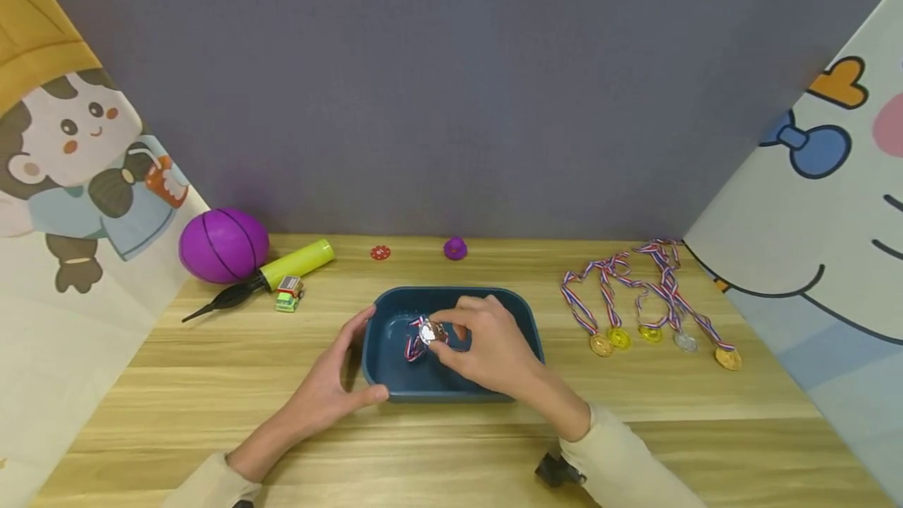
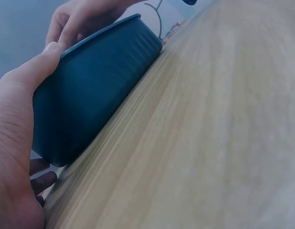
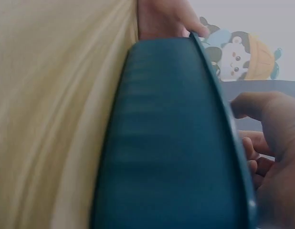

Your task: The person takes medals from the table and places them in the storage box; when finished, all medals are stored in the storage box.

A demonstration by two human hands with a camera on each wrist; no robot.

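A dark teal plastic bin (image 1: 451, 397) stands on the table in front of the person. The left hand (image 1: 331, 382) holds the bin's left end, its thumb at the near rim and its fingers around the outer wall. Over the inside of the bin, the right hand (image 1: 487, 339) pinches a shiny silver medal (image 1: 429, 332) between thumb and fingers. The medal's striped red, white and blue ribbon (image 1: 415, 348) hangs into the bin, partly covered by the hand. In the right wrist view the bin's wall (image 3: 171, 133) hides the medal.
Several gold and silver medals (image 1: 616, 337) with striped ribbons lie on the right. At the left sit a purple ball (image 1: 224, 245), a yellow-green pump (image 1: 296, 265) and a toy truck (image 1: 288, 294). A red disc (image 1: 380, 252) and small purple toy (image 1: 455, 248) lie behind the bin.
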